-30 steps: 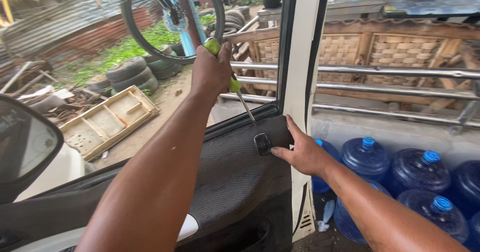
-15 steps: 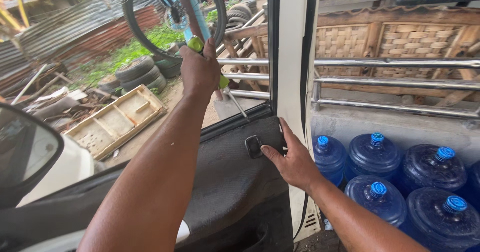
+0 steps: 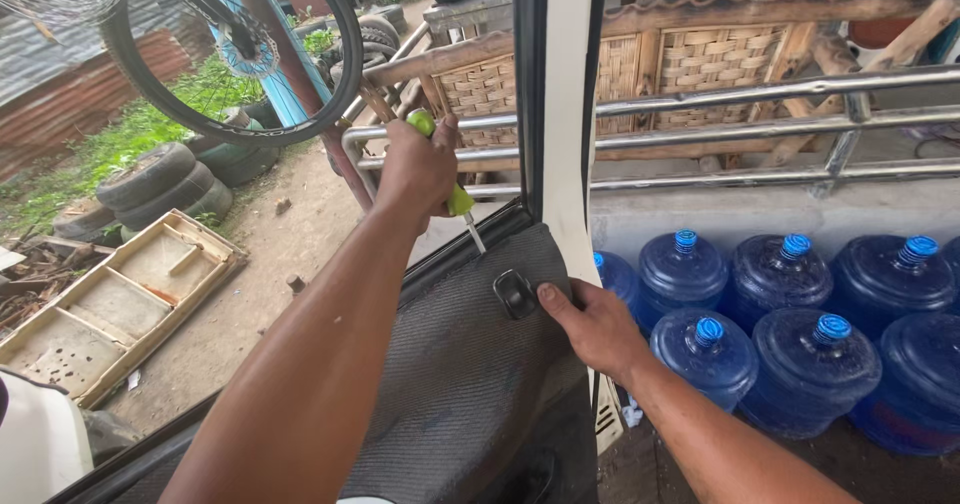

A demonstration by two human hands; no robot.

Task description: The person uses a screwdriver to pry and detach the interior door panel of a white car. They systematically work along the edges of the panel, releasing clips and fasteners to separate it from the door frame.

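Observation:
My left hand (image 3: 418, 172) is shut on a screwdriver (image 3: 458, 202) with a green and yellow handle, held above the top edge of a dark fabric-covered car door panel (image 3: 470, 364). The metal shaft points down toward a small black square fitting (image 3: 516, 293) near the panel's upper rear corner. My right hand (image 3: 598, 326) presses on the panel's rear edge, thumb right beside the fitting. The white door frame (image 3: 567, 114) rises just behind both hands.
Several large blue water jugs (image 3: 780, 344) stand on the ground right of the door. Metal rails (image 3: 760, 114) and woven bamboo panels (image 3: 700, 59) lie behind. Outside left are a hanging bicycle wheel (image 3: 330, 94), stacked tyres (image 3: 160, 179) and a wooden tray (image 3: 110, 314).
The view has swung right and down, showing more jugs and losing the side mirror. My left hand has come lower, bringing the screwdriver tip closer to the fitting. My right hand stays on the panel edge.

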